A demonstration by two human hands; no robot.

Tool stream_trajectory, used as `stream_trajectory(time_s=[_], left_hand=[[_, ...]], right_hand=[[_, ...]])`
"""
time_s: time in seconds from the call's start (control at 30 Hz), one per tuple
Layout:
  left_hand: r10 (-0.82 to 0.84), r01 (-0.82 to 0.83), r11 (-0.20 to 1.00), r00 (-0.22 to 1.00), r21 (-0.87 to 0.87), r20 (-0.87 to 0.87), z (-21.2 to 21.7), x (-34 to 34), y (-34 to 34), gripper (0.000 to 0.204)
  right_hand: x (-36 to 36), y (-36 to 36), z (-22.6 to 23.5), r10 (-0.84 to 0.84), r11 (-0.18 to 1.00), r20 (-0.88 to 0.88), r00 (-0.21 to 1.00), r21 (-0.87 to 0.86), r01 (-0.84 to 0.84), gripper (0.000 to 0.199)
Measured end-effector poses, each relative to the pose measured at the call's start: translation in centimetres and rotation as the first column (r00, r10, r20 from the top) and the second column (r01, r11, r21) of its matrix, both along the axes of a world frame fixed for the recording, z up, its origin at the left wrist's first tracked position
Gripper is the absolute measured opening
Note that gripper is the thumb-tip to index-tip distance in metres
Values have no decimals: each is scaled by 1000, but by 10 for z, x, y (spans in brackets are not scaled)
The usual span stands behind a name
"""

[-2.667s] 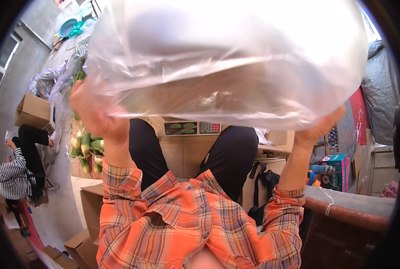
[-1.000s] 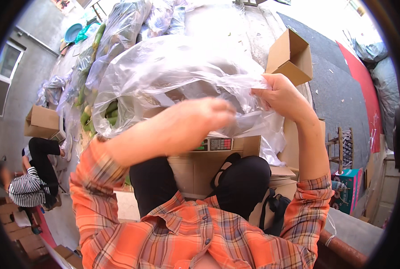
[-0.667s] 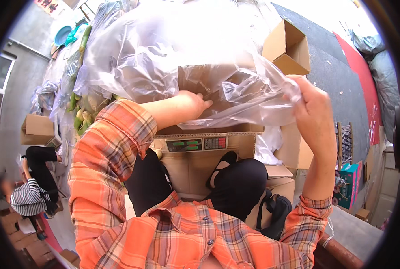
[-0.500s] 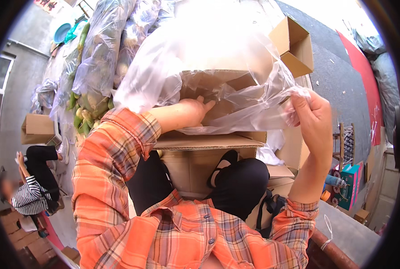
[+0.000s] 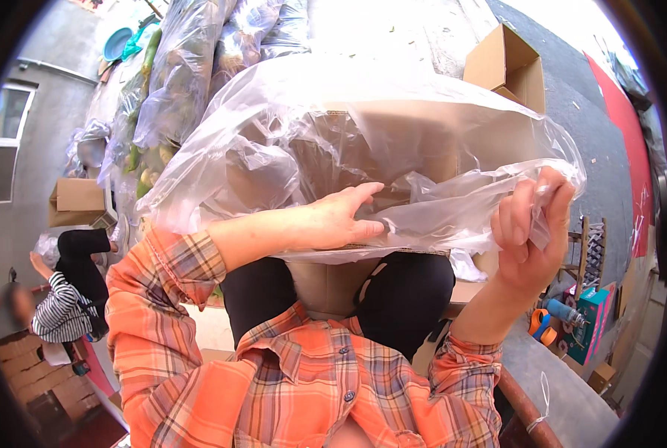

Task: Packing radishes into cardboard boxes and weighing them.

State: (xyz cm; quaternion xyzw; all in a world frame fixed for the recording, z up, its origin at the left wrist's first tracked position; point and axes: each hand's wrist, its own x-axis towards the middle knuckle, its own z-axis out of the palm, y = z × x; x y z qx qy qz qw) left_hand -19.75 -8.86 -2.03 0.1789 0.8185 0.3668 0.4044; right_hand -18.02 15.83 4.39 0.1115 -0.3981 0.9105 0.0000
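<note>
A large clear plastic bag (image 5: 251,160) lies spread inside a cardboard box (image 5: 416,134) in front of my knees, its mouth wide and its edges draped over the box's sides. My left hand (image 5: 345,218) reaches in over the near part of the bag, fingers stretched apart, with nothing gripped. At the right, my right hand (image 5: 531,224) is raised and pinches the bag's rim between thumb and fingers. The box's near edge is mostly covered by the film and my left forearm.
Long clear bags of green vegetables (image 5: 177,82) lie at the far left. A small open carton (image 5: 505,67) stands far right. A person in a striped top (image 5: 61,306) sits at left. Near my right elbow are a tape dispenser (image 5: 543,326) and a grey surface (image 5: 572,381).
My right hand has drawn the bag's rim outward to the right and slightly nearer, widening its mouth. My left hand has moved a little nearer, its fingers spread.
</note>
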Motion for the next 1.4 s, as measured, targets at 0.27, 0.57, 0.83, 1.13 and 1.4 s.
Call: stream_trajectory(time_s=[0.27,0.57,0.83,1.13,1.4], left_hand=[[-746,102,662,179,-743,-641,12,-19,-4,55],[-441,228,835,822,-501,-359,-33,-39,-16,40],[-810,583,491,580,-647,-92,-113,-79,8,76],[-497,387,797,857,-465,-138,-237,-65,14,98],[-662,483,704,711,-521,-236,-214,-69,1,74]], right_hand=[[-5,-2,-5,-60,953,-26,998,296,65,53],[-3,-16,-6,-104,863,157,982,505,11,52],[-10,-50,-27,71,905,347,935,373,-207,51],[-15,-45,-57,-175,779,292,940,625,-49,28],[-26,-59,-68,-219,444,249,943,886,-131,35]])
